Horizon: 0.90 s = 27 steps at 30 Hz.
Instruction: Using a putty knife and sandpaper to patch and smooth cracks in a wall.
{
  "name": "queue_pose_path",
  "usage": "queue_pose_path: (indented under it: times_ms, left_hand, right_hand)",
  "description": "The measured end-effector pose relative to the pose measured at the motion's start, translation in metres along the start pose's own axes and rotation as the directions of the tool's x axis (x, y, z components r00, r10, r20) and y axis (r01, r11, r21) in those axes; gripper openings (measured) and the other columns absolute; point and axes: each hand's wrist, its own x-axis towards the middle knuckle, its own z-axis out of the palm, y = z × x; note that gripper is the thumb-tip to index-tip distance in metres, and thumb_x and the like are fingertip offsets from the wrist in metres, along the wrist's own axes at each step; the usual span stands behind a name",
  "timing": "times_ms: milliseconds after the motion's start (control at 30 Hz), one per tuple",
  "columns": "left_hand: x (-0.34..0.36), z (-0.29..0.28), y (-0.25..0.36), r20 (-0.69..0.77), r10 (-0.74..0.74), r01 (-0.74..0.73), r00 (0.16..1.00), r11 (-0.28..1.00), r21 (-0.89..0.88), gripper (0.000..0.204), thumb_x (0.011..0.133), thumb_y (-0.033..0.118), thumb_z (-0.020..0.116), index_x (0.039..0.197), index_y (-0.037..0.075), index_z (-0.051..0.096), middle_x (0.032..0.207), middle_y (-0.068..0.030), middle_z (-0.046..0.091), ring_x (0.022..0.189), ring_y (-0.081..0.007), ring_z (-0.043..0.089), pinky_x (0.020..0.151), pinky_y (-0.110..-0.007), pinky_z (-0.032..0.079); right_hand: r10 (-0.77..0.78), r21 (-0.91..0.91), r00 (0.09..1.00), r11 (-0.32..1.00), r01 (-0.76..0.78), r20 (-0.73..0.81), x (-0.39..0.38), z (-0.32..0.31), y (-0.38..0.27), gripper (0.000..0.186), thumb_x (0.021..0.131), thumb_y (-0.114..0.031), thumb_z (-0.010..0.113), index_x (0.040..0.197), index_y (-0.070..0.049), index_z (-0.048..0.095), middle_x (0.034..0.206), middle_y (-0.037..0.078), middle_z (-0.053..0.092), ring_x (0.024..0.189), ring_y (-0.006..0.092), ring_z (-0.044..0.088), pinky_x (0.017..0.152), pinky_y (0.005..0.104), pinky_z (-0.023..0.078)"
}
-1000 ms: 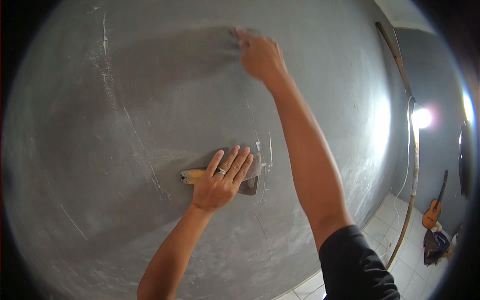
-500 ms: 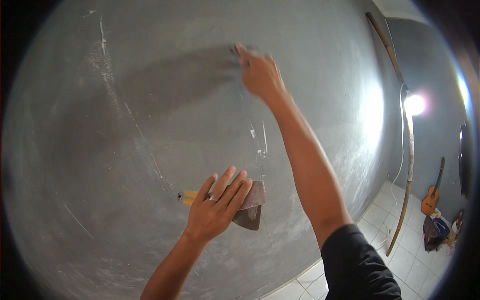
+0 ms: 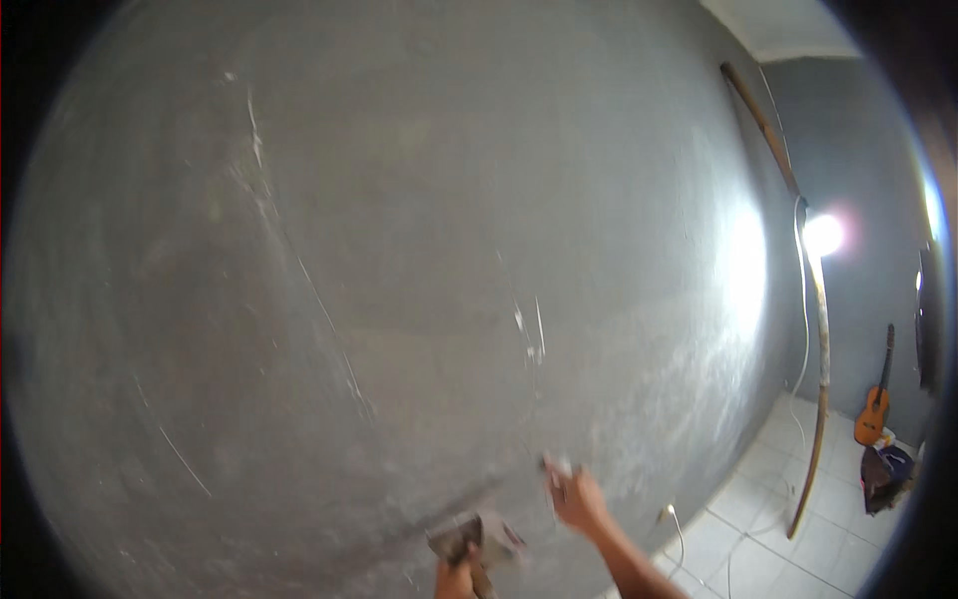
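Note:
Low in the view, my left hand is closed on a putty knife, partly cut off by the lower edge. The putty knife has a wide, greyish, smeared blade, blurred by motion. To its right, my right hand is close to the grey wall, its fingers curled together. Something small and pale seems to show at those fingertips, too blurred to name. Above the hands, thin whitish cracks and scrape marks run down the wall, with a longer crack further left.
On the right, a bent wooden pole stands by the wall with a lit bulb and a white cable. A guitar leans in the far corner beside a dark bundle. White tiles cover the floor.
My right hand has come down from high on the wall to low beside my left. My left hand, earlier spread over the putty knife, has dropped lower and now grips it. The view has shifted upward.

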Motion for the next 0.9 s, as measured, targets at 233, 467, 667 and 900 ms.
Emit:
queue_pose_path:
  times_ms: [233,467,667,900]
  left_hand:
    - [-0.032,0.001,-0.081,0.392,-0.288,0.404,0.874,0.879,-0.254,0.053,0.097,0.038,0.062,0.137,0.003,0.057,0.126,-0.0237,0.065,0.112,-0.033,0.066,0.087,-0.036,0.054]
    - [-0.063,0.025,-0.074,0.29,-0.165,0.273,0.943,0.88,-0.388,0.04,0.102,0.017,0.047,0.136,-0.002,0.047,0.125,-0.0133,0.057,0.112,-0.0272,0.058,0.1,-0.043,0.049]
    - [-0.045,0.019,-0.113,0.206,-0.258,0.329,0.944,0.777,-0.537,0.039,0.098,0.028,0.059,0.13,0.006,0.055,0.121,-0.0098,0.063,0.108,-0.0262,0.063,0.096,-0.045,0.053]
    - [-0.041,0.023,-0.111,-0.112,-0.339,0.24,0.934,0.828,-0.507,0.04,0.094,0.04,0.066,0.119,0.008,0.061,0.109,-0.0055,0.067,0.096,-0.02,0.066,0.082,-0.039,0.056]
  right_hand:
    - [0.117,0.298,0.964,0.936,-0.187,0.238,-0.1,0.055,0.007,0.046,0.093,-0.019,0.054,0.138,-0.017,0.057,0.1,0.026,0.065,0.094,0.0451,0.062,0.083,0.0477,0.05]
    - [0.11,0.378,0.926,0.891,-0.253,0.36,-0.134,0.08,0.004,0.053,0.091,-0.013,0.054,0.144,-0.012,0.05,0.102,0.029,0.062,0.095,0.0478,0.062,0.085,0.0488,0.051]
    - [0.202,0.178,0.895,0.94,-0.292,0.398,-0.15,0.07,-0.003,0.061,0.089,-0.013,0.056,0.148,-0.008,0.041,0.114,0.031,0.057,0.099,0.049,0.06,0.087,0.0499,0.052]
    - [0.171,0.277,0.882,0.908,-0.314,0.438,-0.172,0.061,0.007,0.051,0.092,-0.021,0.062,0.139,-0.004,0.052,0.116,0.026,0.06,0.101,0.0435,0.062,0.086,0.047,0.052]
